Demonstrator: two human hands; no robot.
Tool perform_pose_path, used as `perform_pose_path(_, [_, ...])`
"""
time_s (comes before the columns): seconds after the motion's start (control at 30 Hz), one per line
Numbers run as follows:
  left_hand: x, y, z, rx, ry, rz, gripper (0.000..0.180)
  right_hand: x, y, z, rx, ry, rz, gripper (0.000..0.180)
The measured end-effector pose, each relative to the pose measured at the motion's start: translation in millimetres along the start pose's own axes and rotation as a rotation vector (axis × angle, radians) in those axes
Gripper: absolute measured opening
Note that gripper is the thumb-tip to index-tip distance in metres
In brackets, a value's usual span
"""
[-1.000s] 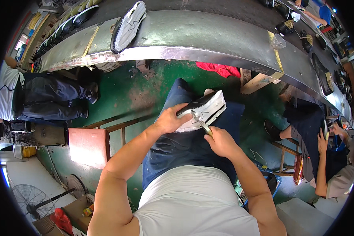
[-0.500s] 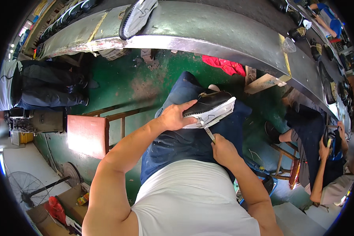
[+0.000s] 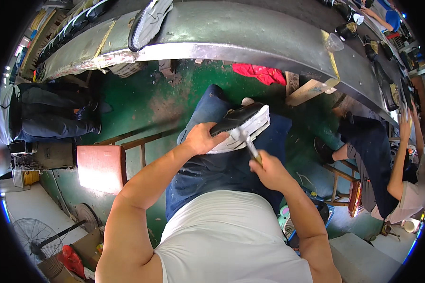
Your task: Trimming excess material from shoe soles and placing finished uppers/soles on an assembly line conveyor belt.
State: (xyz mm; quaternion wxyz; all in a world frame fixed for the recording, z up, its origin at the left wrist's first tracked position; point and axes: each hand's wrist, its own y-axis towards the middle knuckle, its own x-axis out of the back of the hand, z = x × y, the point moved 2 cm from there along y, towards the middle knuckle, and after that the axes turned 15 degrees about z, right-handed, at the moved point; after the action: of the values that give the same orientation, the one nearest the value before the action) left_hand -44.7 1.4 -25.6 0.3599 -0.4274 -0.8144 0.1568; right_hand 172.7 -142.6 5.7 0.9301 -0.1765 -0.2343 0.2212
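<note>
A black shoe [image 3: 235, 119] with a pale whitish bottom [image 3: 257, 123] lies tilted across my lap, its bottom turned partly toward me. My left hand [image 3: 200, 138] grips its near-left end, the thumb on the pale bottom and the fingers over the dark upper. In my right hand [image 3: 269, 169] is a small hammer [image 3: 253, 150], held by its handle. The hammer's head is smeared by motion and lies at or just over the shoe's bottom, close to my left thumb. Whether it touches cannot be made out. Blue trousers [image 3: 193, 174] are under the shoe.
Ahead runs a long metal bench [image 3: 222, 28] with another shoe [image 3: 148, 23] at its edge and several more at right. A brown-topped stool [image 3: 101, 167] stands left. A seated co-worker [image 3: 406, 188] is at right, another person's legs [image 3: 56, 111] at left. Red cloth [image 3: 259, 73] lies beneath the bench.
The whole view has shifted slightly. The hammer's head has moved up a little and is blurred now. The shoe tilts more, its far end raised. The co-worker's hands at right have moved up toward the bench.
</note>
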Motion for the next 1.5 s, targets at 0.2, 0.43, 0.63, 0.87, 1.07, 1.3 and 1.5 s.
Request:
perform_pose_path(0.2, [1.1,3.6,2.7,0.007,-0.001,0.041,0.055,-28.8,41.0,-9.9,-0.046,-0.12,-0.122,0.033])
perform_pose_path(0.43, [17.9,-8.0,0.2,-0.066,-0.047,0.223,0.07,-34.8,42.0,-0.9,0.008,-0.251,-0.106,0.032])
perform_pose_path(0.63, [19.5,-15.5,6.5,-0.154,-0.041,0.229,0.075,-7.1,-6.6,-20.0,0.0,0.072,-0.062,0.033])
perform_pose_path(0.87, [50.4,-45.8,-90.3,-0.541,-0.022,-0.23,0.054,1.0,-63.8,-59.7,-0.037,0.754,-0.212,0.029])
perform_pose_path(1.07, [42.0,16.6,-147.8,-0.462,-0.28,-0.098,0.037,6.1,-81.7,-57.5,-0.113,0.594,-0.191,0.019])
perform_pose_path(1.3, [-43.9,43.7,-37.8,-0.453,-0.347,0.086,0.037,19.4,-76.4,-30.0,-0.131,0.242,-0.111,0.024])
perform_pose_path(1.5, [-44.9,13.0,-54.9,-0.138,0.086,-0.11,0.028,35.2,-44.6,-24.1,-0.081,0.038,0.069,0.036])
